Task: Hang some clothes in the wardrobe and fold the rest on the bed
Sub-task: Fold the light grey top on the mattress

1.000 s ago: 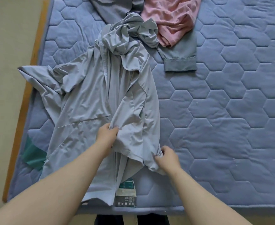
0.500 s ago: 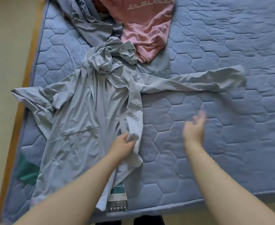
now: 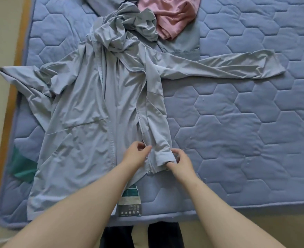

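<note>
change: right hand [image 3: 179, 161] is back from mid-air, now at the jacket [image 3: 86, 108] hem | jacket lies front up on the bed's [image 3: 237, 131] left half | left hand [image 3: 136, 154] pinches the zip edge | right hand grips the folded panel's corner | tip: pull that panel flat and level before folding
</note>
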The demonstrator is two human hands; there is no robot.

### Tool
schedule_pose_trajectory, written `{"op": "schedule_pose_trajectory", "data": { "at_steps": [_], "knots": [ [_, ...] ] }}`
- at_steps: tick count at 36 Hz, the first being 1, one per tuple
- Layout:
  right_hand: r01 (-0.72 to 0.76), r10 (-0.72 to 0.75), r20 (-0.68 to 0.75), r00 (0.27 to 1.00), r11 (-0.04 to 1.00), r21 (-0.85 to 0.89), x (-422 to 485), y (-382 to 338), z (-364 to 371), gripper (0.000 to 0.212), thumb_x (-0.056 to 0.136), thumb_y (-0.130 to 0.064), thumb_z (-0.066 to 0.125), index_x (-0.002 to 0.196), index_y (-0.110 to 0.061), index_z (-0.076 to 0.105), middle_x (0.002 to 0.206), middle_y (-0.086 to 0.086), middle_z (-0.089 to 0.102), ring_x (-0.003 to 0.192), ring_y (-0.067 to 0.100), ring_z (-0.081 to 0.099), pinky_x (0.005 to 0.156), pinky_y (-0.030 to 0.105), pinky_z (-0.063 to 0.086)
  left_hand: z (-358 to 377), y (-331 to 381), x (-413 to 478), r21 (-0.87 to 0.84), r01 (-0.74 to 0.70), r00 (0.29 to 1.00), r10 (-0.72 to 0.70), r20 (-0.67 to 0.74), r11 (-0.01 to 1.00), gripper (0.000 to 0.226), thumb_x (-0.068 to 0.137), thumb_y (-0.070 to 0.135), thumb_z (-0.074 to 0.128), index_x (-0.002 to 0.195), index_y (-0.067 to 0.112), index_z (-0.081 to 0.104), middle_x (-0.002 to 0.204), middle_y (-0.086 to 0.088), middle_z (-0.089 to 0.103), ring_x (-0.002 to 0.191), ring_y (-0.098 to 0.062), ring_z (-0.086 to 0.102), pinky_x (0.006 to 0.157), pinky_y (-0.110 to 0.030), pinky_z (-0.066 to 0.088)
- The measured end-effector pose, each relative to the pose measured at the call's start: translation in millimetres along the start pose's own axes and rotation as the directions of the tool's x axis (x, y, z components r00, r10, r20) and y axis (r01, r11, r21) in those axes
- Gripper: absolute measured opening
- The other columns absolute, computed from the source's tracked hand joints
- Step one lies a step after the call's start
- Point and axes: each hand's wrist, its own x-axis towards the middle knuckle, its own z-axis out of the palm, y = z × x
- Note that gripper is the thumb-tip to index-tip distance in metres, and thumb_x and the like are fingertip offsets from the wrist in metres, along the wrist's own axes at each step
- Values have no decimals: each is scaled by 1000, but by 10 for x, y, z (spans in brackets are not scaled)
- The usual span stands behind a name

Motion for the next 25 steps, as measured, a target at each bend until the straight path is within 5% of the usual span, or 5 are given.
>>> {"op": "schedule_pose_trajectory", "data": {
  "at_steps": [4, 9, 12, 17, 25],
  "knots": [
    [55, -58, 15, 998, 988, 142, -64, -114, 28, 30, 79, 12, 53, 97, -9, 64, 85, 5, 64, 73, 9, 55, 63, 13, 46, 79, 66, 40, -133, -19, 1000, 19, -3, 991, 29, 87, 28, 64, 112, 20, 53, 87, -1, 58, 82, -18, 58, 75, -28, 48],
    [56, -72, 66, 995, 975, 216, -142, -235, 119, 24, 78, 14, 55, 78, -9, 62, 71, 1, 60, 68, 11, 51, 62, 21, 44, 38, 154, 114, -381, 134, 987, -159, -34, 915, 61, 85, 40, 64, 134, 15, 38, 128, -7, 51, 113, -25, 54, 98, -39, 46],
    [57, -78, 72, 994, 964, 258, -168, -293, 151, 21, 80, 8, 60, 72, -11, 55, 64, -1, 54, 60, 7, 47, 57, 19, 40, -7, 178, 110, -441, 235, 970, -238, 48, 866, 68, 85, 49, 59, 138, 18, 30, 129, -8, 53, 107, -25, 58, 87, -35, 50],
    [74, -97, 87, 991, 968, 238, -207, -361, 138, 21, 83, 5, 59, 74, -13, 54, 64, -1, 56, 53, 4, 48, 51, 15, 40, -43, 199, 55, -603, 420, 901, -235, 364, 679, 56, 88, 51, 53, 126, 9, 55, 120, -12, 64, 109, -27, 61, 92, -39, 50],
    [69, -80, 66, 995, 986, 151, -269, -334, -54, 23, 81, -2, 66, 89, -23, 63, 76, -4, 61, 64, 5, 57, 58, 15, 47, -152, 215, 27, -670, 389, 918, -201, 342, 632, 45, 91, 43, 54, 118, 7, 59, 107, -12, 68, 94, -24, 65, 77, -36, 53]
  ]
}}
